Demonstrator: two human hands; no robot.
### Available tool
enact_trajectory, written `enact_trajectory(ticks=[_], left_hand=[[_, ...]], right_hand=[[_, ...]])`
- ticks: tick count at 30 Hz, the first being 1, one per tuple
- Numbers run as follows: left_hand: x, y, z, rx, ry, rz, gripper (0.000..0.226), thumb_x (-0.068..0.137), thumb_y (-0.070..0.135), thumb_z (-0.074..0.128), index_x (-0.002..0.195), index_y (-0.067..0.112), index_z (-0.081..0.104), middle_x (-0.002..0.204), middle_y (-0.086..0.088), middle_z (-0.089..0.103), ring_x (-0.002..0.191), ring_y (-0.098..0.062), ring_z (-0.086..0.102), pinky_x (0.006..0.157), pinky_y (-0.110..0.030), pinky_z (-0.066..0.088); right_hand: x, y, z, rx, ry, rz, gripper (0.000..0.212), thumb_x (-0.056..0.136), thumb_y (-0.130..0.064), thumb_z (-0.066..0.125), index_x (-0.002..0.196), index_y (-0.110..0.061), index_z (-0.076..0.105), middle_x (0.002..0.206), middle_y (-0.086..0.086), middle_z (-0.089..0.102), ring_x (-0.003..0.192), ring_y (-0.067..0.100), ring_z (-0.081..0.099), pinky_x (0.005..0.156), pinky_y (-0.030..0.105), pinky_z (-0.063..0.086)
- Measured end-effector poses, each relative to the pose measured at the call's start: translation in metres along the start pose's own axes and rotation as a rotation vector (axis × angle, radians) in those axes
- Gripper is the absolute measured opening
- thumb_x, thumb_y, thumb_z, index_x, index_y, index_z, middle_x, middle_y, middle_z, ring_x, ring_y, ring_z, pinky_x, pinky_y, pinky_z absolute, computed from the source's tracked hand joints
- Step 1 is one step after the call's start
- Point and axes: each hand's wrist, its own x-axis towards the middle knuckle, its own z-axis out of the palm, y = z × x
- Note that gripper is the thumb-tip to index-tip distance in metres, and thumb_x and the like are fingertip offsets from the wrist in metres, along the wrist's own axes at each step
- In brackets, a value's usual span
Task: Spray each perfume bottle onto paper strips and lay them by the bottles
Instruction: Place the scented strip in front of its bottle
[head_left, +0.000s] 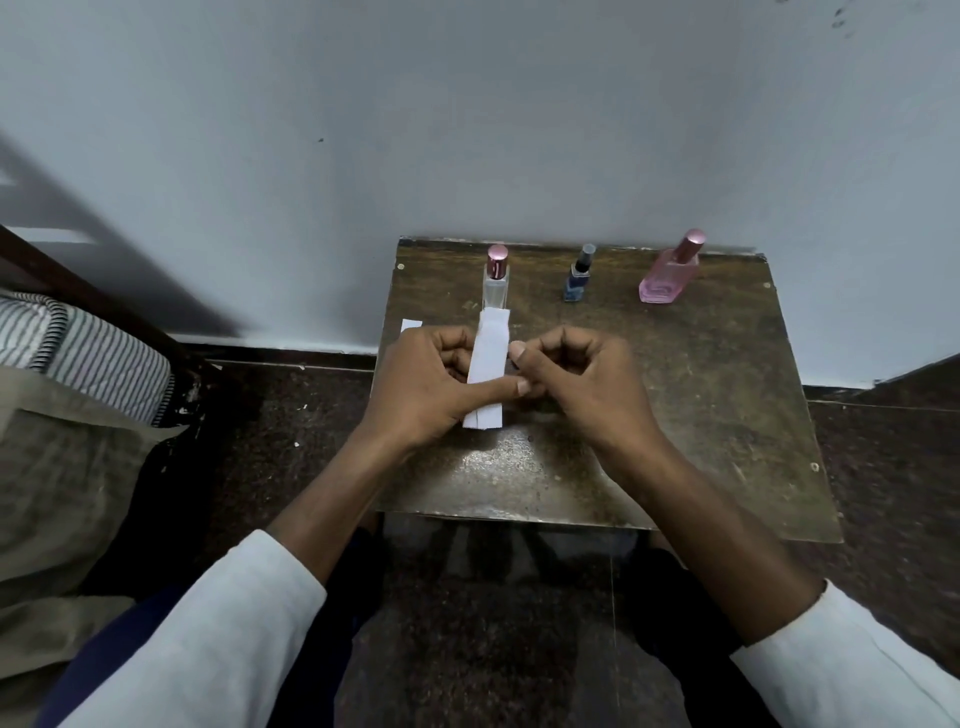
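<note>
A person's left hand (431, 384) and right hand (582, 374) meet over a small worktop (701, 415), both pinching a bundle of white paper strips (487, 364); the left thumb lies across the paper while the right thumb and curled fingers work its edge. The step in hand appears to be peeling one strip free of the bundle. Next, a single strip must come away cleanly before any bottle is lifted. Three capped bottles stand beyond the hands: a clear bottle (495, 283) just past the strips, a small blue bottle (577, 275), and a pink bottle (670, 270) farther right. One loose strip (410, 326) peeks out behind the left hand.
</note>
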Motion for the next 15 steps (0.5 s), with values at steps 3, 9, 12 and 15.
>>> enact_trajectory(ticks=[3, 9, 12, 15], left_hand=[[-0.002, 0.003, 0.000, 0.017, -0.015, 0.001, 0.045, 0.068, 0.040, 0.100, 0.108, 0.027, 0.083, 0.094, 0.008, 0.084, 0.091, -0.014, 0.082, 0.091, -0.053, 0.065], [-0.003, 0.000, 0.001, 0.165, -0.035, 0.035, 0.051, 0.067, 0.036, 0.101, 0.112, 0.029, 0.078, 0.081, 0.005, 0.081, 0.076, -0.017, 0.079, 0.077, -0.053, 0.066], [-0.001, 0.000, 0.001, 0.202, -0.054, 0.055, 0.057, 0.070, 0.035, 0.100, 0.120, 0.029, 0.073, 0.086, 0.006, 0.082, 0.075, -0.014, 0.078, 0.077, -0.049, 0.066], [0.000, 0.002, -0.001, 0.158, -0.171, 0.026, 0.057, 0.081, 0.037, 0.094, 0.130, 0.027, 0.068, 0.101, 0.003, 0.082, 0.087, -0.015, 0.079, 0.086, -0.048, 0.066]], right_hand=[[0.000, 0.000, 0.000, 0.038, -0.017, 0.013, 0.027, 0.093, -0.027, 0.081, 0.097, -0.001, 0.076, 0.095, 0.016, 0.081, 0.088, 0.043, 0.078, 0.082, 0.065, 0.064], [-0.002, 0.008, 0.004, -0.115, -0.119, -0.020, 0.016, 0.090, -0.026, 0.086, 0.086, -0.014, 0.077, 0.083, 0.006, 0.080, 0.080, 0.011, 0.075, 0.075, 0.041, 0.064], [0.001, 0.012, 0.004, -0.041, -0.125, 0.039, 0.016, 0.092, -0.019, 0.083, 0.083, -0.009, 0.075, 0.075, 0.008, 0.074, 0.070, 0.015, 0.068, 0.071, 0.035, 0.057], [0.004, 0.011, -0.001, -0.020, -0.111, 0.073, 0.014, 0.093, -0.019, 0.082, 0.082, -0.013, 0.076, 0.076, 0.005, 0.074, 0.071, 0.014, 0.068, 0.068, 0.028, 0.054]])
